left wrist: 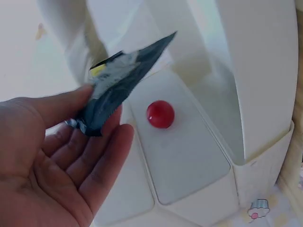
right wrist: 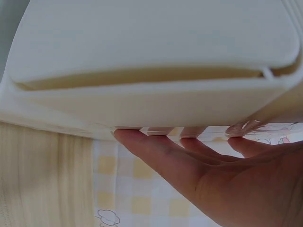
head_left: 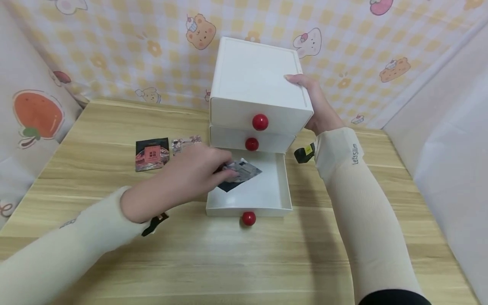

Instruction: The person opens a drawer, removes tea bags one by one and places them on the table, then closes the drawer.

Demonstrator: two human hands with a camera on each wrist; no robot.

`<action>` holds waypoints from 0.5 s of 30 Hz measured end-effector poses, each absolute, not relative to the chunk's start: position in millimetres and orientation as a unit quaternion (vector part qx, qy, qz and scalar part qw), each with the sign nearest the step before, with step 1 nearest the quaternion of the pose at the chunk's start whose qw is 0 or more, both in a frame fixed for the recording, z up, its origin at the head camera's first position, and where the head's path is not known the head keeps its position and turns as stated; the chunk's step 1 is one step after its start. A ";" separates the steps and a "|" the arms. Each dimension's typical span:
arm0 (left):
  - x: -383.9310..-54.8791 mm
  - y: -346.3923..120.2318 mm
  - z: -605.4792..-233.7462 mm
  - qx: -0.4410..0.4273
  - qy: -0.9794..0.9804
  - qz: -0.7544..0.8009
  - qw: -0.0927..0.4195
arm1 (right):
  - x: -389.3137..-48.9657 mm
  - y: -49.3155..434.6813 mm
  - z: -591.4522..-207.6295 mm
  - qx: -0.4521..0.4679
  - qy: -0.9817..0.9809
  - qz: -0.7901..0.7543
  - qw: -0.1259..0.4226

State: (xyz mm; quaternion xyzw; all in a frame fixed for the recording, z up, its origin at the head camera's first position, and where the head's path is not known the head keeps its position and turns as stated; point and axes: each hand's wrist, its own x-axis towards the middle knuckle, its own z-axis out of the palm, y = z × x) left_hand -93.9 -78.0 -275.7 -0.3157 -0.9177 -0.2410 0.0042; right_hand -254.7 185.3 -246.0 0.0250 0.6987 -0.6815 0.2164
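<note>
Over the pulled-out bottom drawer (head_left: 287,186), my left hand (head_left: 183,176) pinches a small dark sachet (head_left: 244,170) between thumb and fingers. In the left wrist view the sachet (left wrist: 120,78) looks crinkled and shiny, its pointed corner tilted up and away from the palm. A white chest of drawers (head_left: 259,76) stands at the back, its upper two drawers closed, each with a round red knob (head_left: 260,122). My right hand (head_left: 320,101) rests against the chest's right side, thumb on the top edge. In the right wrist view its straight fingers (right wrist: 156,153) press on the side wall.
A black and red packet (head_left: 152,154) lies on the wooden table (head_left: 244,262) left of the chest. Beside it, partly hidden by my left hand, lies a pinkish patterned packet (head_left: 186,142). A checked cloth (head_left: 152,55) with cartoon figures hangs behind the table.
</note>
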 end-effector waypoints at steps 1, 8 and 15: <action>-91.1 -82.0 -275.2 -0.304 -0.920 -0.248 0.013 | -254.8 185.4 -246.5 0.024 0.699 -0.681 0.217; -79.5 -115.6 -274.2 -0.242 -0.924 -0.290 0.062 | -254.9 186.4 -249.5 0.014 0.705 -0.676 0.216; -80.0 -149.5 -282.3 -0.163 -0.924 -0.342 0.040 | -259.2 182.0 -245.0 0.010 0.673 -0.708 0.213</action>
